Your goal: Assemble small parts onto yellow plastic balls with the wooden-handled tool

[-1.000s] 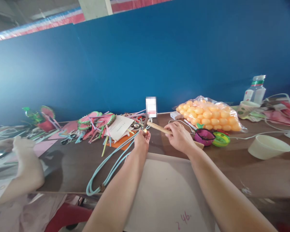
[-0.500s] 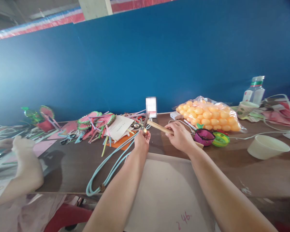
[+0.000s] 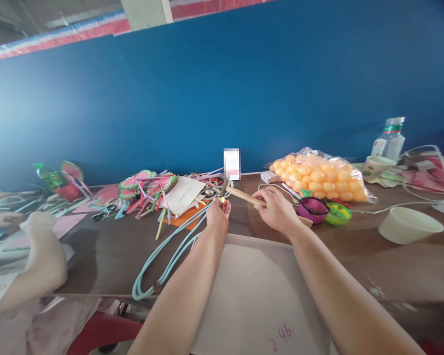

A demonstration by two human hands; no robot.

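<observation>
From afar, I see the right hand [image 3: 277, 209] wrapped around a dark-headed hammer with a pale wooden handle [image 3: 246, 195], while the left hand [image 3: 217, 214] pinches a small, shiny, gold-coloured metal piece [image 3: 221, 200] near the hammer's head, at the dark brown counter [image 3: 113, 251]. I'd worry about a glancing blow: a loose pinch or slight misaim could drive the head onto those fingertips.

The hammer handle [image 3: 247, 196] is tan, the cord [image 3: 150, 260] pale blue, the balls [image 3: 323, 177] orange.
</observation>
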